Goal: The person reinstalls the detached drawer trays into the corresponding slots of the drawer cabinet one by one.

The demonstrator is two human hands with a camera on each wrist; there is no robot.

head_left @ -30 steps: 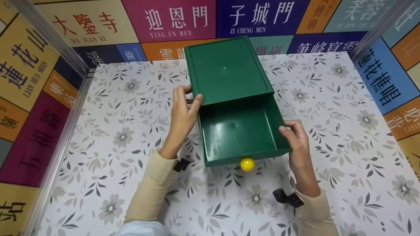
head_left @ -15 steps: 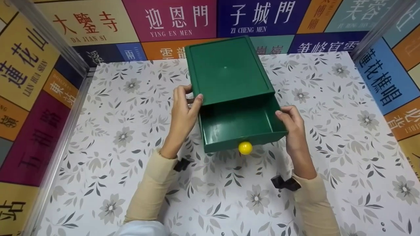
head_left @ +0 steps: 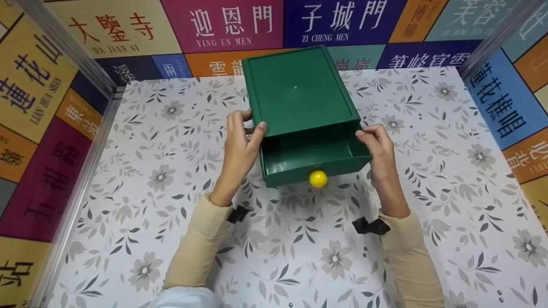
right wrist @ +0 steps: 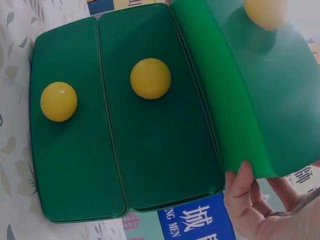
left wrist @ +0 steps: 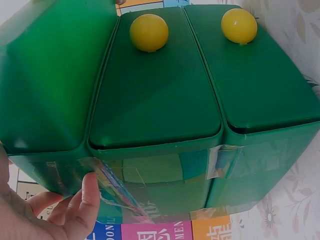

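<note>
A green plastic drawer cabinet [head_left: 299, 94] stands towards the back of the table, turned slightly. Its top drawer [head_left: 317, 171] is partly pulled out, with a yellow ball knob [head_left: 318, 179] on the front; the visible part of its inside holds nothing. With the thumb at the front corner of the top, my left hand [head_left: 242, 147] holds the cabinet's left side. My right hand [head_left: 381, 160] pinches the drawer's right wall, thumb at the rim and fingers outside. In the right wrist view, two lower drawers [right wrist: 165, 150] are pushed in, each with a yellow knob.
The table [head_left: 141, 222] wears a white floral cover. Behind it and along both sides stand panels [head_left: 231, 25] of coloured blocks with Chinese lettering. Clear tape [left wrist: 135, 185] runs on the cabinet's side. A small black device [head_left: 371, 226] sits at each wrist.
My right hand has pushed the top drawer inwards, away from me, so less of it sticks out. My left hand stays at the cabinet's left side.
</note>
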